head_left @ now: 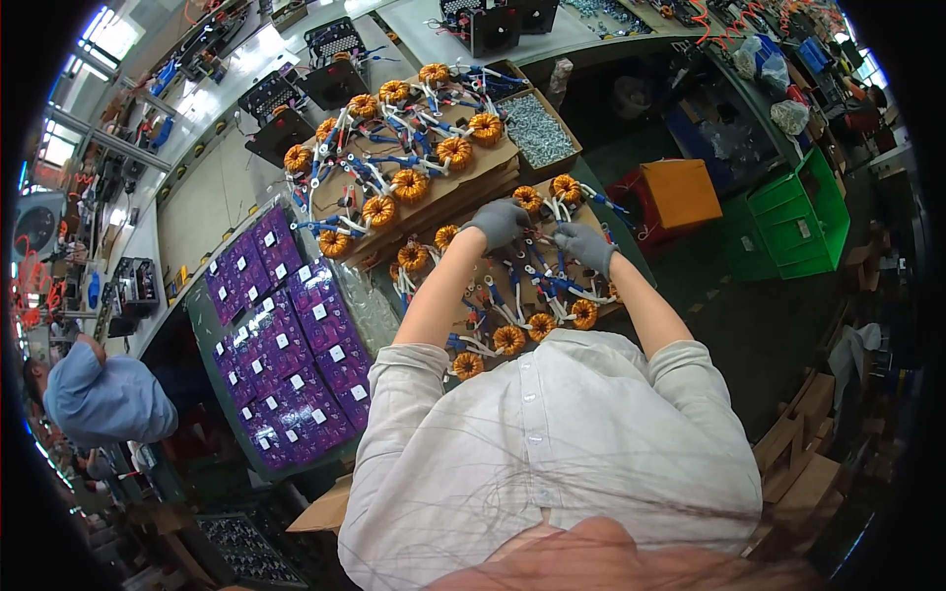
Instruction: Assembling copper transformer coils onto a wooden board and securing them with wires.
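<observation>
Both my hands wear grey gloves and work over the near cardboard tray, among copper-wound toroid coils with blue, white and red leads. My left hand [501, 225] is closed, its fingertips down among leads just below a toroid coil [527, 199]. Close to its right, my right hand [586, 244] pinches near the white leads of another toroid coil [566, 188]. What either set of fingertips holds is too small to make out. More coils, such as one toroid coil [508, 340], line the tray's near side, their leads pointing inward.
Behind stands a cardboard stack [434, 202] bearing more coils, beside a box of screws [537, 130]. Purple circuit boards [286, 345] cover the table at left. An orange bin [680, 192] and a green crate [800, 222] stand right. A person in blue [108, 394] is far left.
</observation>
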A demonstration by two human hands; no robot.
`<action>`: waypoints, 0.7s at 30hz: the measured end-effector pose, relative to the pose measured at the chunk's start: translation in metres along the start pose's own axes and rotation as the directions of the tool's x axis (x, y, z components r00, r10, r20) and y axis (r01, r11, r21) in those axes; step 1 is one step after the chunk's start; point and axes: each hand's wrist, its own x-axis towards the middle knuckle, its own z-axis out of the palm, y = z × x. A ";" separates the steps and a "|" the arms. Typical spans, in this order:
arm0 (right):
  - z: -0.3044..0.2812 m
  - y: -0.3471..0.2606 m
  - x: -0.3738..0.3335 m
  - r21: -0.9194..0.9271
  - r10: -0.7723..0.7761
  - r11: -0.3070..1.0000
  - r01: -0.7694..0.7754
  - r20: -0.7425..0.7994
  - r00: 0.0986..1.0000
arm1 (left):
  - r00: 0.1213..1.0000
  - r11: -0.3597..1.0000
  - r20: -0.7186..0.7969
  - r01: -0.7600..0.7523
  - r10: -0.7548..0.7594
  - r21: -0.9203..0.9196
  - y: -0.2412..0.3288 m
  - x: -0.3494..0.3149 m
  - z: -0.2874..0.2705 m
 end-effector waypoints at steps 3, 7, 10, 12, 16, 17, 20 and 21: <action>0.001 -0.002 0.000 0.102 -0.037 0.995 0.023 0.137 0.990 | 0.997 0.983 -0.073 -0.049 0.037 -0.176 -0.006 0.000 0.008; -0.007 -0.041 -0.006 0.757 0.042 0.627 -0.185 0.204 0.978 | 0.997 0.925 -0.043 0.040 -0.061 -0.378 -0.003 -0.005 0.005; -0.014 -0.036 0.004 0.855 0.107 0.516 -0.043 -0.015 0.994 | 0.999 0.971 -0.041 -0.007 -0.003 -0.240 0.010 -0.012 0.000; -0.017 -0.036 0.003 0.824 0.174 0.565 -0.045 -0.066 0.983 | 0.994 0.995 -0.081 -0.080 0.075 -0.053 0.018 -0.015 -0.006; -0.006 -0.011 0.002 0.725 0.138 0.686 0.054 -0.203 0.969 | 1.000 0.942 0.004 -0.024 0.027 -0.335 0.015 -0.012 -0.007; -0.002 -0.011 0.000 0.650 0.093 0.751 0.115 -0.277 0.956 | 0.997 0.788 -0.036 0.030 -0.066 -0.615 0.007 -0.011 -0.003; 0.004 -0.022 -0.008 0.560 0.098 0.817 0.134 -0.365 0.926 | 0.976 0.664 -0.020 0.133 -0.217 -0.735 -0.005 -0.005 -0.004; 0.005 -0.028 -0.013 0.510 0.114 0.853 0.110 -0.389 0.914 | 0.976 0.663 -0.016 0.135 -0.216 -0.736 -0.005 -0.004 -0.002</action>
